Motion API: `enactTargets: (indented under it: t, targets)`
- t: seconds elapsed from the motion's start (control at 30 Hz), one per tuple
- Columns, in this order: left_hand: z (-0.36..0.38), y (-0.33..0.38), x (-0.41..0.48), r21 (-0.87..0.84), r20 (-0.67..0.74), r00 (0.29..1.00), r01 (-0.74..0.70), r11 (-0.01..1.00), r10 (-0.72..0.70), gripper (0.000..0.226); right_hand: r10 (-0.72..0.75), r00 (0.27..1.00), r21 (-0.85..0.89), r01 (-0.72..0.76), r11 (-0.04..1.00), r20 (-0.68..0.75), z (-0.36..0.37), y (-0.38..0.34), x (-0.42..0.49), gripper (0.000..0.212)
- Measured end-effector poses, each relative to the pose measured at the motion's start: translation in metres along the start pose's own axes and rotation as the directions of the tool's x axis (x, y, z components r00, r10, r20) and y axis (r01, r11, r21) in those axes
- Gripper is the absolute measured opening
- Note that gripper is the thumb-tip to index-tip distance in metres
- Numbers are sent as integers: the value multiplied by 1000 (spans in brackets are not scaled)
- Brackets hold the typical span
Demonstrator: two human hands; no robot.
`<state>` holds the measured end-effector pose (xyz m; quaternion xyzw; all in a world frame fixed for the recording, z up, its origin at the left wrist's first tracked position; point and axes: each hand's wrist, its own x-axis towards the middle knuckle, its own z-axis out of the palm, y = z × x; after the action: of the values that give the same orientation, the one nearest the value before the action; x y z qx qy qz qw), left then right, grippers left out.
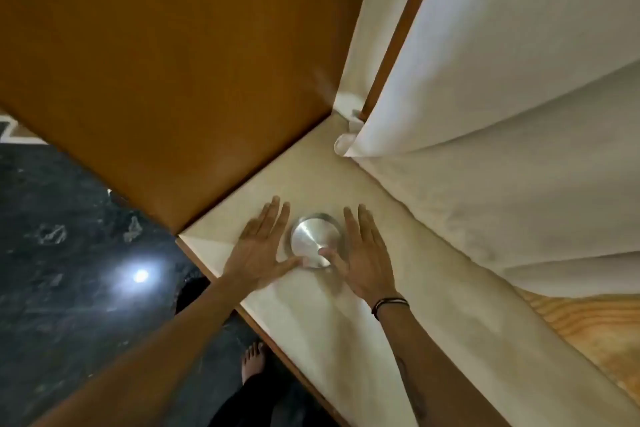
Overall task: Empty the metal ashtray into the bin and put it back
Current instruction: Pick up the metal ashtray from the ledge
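1. While both hands lie flat and spread on the pale shelf [346, 340], neither grips anything: left hand [258, 248] is just left of the metal ashtray [314, 240], right hand [363, 258] just right, both thumbs touching its near rim.
2. Ashtray sits on the shelf, near the front edge, between the palms. Contents not visible; interior looks bare metal.
3. Can't tell if this is pick-up or set-down. If lifting: curl fingers under the rim both sides, keep it level.
4. Clearance: brown panel [173, 62] close on the left, white curtain [502, 114] close on the right, corner behind. Open room only toward the body, over the dark floor [52, 253].
5. No bin in view.
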<state>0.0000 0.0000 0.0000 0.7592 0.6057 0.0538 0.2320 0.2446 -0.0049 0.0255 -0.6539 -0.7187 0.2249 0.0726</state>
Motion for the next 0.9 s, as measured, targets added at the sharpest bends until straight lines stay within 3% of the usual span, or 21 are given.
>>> enactTargets:
  t: [0.13, 0.23, 0.33, 0.6, 0.7, 0.9]
  targets:
    - [31, -9, 10, -37, 87, 994, -59, 998, 62, 136, 58, 991, 166, -77, 983, 120, 18, 13, 3, 128]
    - [46, -8, 17, -134, 21, 998, -53, 989, 57, 140, 105, 986, 314, -140, 939, 126, 22, 14, 4, 143]
    - [49, -7, 15, -297, 3, 999, -32, 954, 34, 142, 80, 987, 373, -128, 919, 140, 24, 14, 3, 145]
    - [41, 2, 12, -643, 19, 997, 70, 763, -76, 123, 84, 989, 521, -137, 843, 124, 31, 13, -1, 126]
    - [32, 4, 5, -772, 30, 998, 54, 633, -48, 105, 91, 985, 596, -162, 787, 148, 22, 7, -10, 135]
    - [16, 6, -31, -866, 42, 989, 105, 489, -138, 97, 48, 985, 681, -148, 717, 163, 12, -6, -31, 129]
